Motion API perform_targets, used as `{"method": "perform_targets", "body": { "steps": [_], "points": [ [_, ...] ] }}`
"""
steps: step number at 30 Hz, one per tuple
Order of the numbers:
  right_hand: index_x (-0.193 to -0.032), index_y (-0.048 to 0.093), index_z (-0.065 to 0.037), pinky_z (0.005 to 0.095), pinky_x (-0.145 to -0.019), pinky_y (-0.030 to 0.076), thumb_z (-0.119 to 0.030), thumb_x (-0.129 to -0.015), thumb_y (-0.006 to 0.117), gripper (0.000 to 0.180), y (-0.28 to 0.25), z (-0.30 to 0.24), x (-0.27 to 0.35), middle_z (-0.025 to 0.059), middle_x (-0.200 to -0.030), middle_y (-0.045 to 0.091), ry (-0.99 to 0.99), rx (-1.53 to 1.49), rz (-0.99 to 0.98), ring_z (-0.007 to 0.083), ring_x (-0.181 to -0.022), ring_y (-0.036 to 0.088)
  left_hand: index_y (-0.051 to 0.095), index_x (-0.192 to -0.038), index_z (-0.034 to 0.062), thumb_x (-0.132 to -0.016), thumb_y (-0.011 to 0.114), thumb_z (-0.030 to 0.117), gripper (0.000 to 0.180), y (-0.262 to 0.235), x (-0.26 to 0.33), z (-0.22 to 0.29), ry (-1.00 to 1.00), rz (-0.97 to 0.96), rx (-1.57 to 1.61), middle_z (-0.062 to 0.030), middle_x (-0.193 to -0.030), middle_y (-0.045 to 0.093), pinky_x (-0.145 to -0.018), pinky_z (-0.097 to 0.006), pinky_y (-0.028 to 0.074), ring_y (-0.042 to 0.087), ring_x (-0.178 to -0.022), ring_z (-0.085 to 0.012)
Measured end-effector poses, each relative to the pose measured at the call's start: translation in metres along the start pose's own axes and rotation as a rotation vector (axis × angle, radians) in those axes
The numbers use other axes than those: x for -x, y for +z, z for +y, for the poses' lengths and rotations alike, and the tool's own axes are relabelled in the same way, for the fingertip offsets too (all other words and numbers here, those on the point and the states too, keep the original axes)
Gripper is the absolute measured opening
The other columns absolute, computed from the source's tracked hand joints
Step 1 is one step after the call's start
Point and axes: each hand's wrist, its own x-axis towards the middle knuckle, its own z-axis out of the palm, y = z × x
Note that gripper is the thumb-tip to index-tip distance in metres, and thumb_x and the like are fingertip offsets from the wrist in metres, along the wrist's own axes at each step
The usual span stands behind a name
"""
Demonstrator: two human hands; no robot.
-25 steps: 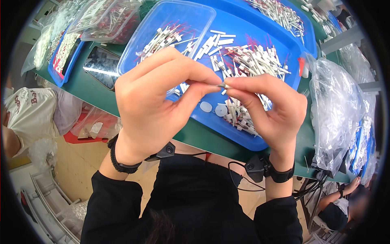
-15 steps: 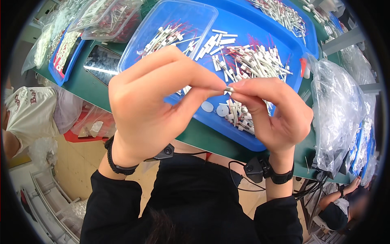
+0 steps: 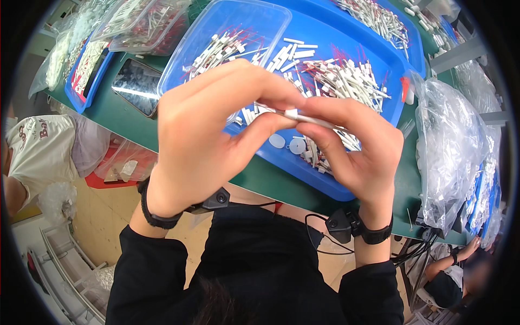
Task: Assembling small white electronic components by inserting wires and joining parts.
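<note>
L hand [image 3: 211, 135] + R hand [image 3: 357, 146] both pinched shut on one thin white tube w/ wire lead [image 3: 295, 115], held horiz. between fingertips, frame centre. Big blue plastic tray [image 3: 325, 184] of same white parts just behind, 12 o'clock. Clear bag [image 3: 449, 146] at 3.

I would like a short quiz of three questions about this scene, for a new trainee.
1. True or false: both hands pinch one thin white rod.
2. What lies under the hands? A) the large blue plastic tray B) a red bucket C) a wooden board
3. Fill in: the dark flat phone lies on the ____ table.

Key: 1 true: left hand and right hand hold it. 2 A. 3 green.
</note>
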Motion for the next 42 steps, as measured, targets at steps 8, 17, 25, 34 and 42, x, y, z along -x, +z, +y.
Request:
{"method": "perform_targets", "body": {
  "steps": [8,17,25,34,42],
  "points": [
    [-0.097,0.067,-0.007,0.0352,-0.067,0.048,-0.009,-0.083,0.071,0.014,-0.002,0.026,0.003,0.0075,-0.087,0.067,0.113,0.535,0.258,0.0257,-0.077,0.062,0.068,-0.104,-0.0024,-0.081,0.069,0.003,0.023,-0.027,-0.007,-0.06,-0.356,-0.108,-0.121,-0.0104,-0.1,0.07,-0.08,-0.03,0.051,0.065,-0.087,-0.0163],
    [-0.091,0.066,-0.001,0.0405,-0.082,0.049,0.004,-0.07,0.063,0.022,0.019,0.025,0.009,0.0098,-0.095,0.064,-0.061,0.428,-0.273,0.0294,-0.09,0.06,0.066,-0.093,-0.0034,-0.082,0.065,0.007,0.015,0.0,-0.014,-0.083,-0.327,-0.345,-0.366,-0.0163,-0.082,0.066,-0.071,-0.036,0.05,0.064,-0.075,-0.0305],
    [-0.099,0.067,0.003,0.0404,-0.08,0.053,0.002,-0.08,0.065,0.02,0.015,0.013,0.012,0.0127,-0.107,0.065,0.11,0.567,-0.339,0.0337,-0.092,0.064,0.061,-0.086,-0.0039,-0.082,0.065,0.007,0.012,0.0,-0.007,-0.077,-0.301,-0.21,-0.468,-0.0149,-0.078,0.065,-0.067,-0.034,0.05,0.063,-0.073,-0.0271],
    [-0.102,0.063,0.003,0.0413,-0.08,0.053,0.007,-0.079,0.058,0.024,0.013,0.009,0.012,0.0126,-0.112,0.062,0.147,0.604,-0.338,0.0345,-0.095,0.064,0.064,-0.093,-0.0033,-0.084,0.068,0.002,0.011,-0.008,-0.004,-0.045,-0.355,0.09,-0.082,-0.0087,-0.084,0.069,-0.067,-0.025,0.051,0.067,-0.077,-0.0149],
    [-0.101,0.061,0.001,0.0398,-0.08,0.05,0.008,-0.078,0.057,0.024,0.012,0.021,0.006,0.012,-0.099,0.062,0.002,0.634,-0.298,0.0325,-0.084,0.06,0.067,-0.102,-0.008,-0.085,0.066,-0.008,0.018,-0.012,0.005,-0.024,-0.344,0.123,0.109,-0.0085,-0.092,0.07,-0.076,-0.022,0.051,0.065,-0.082,-0.0116]
  ]
}}
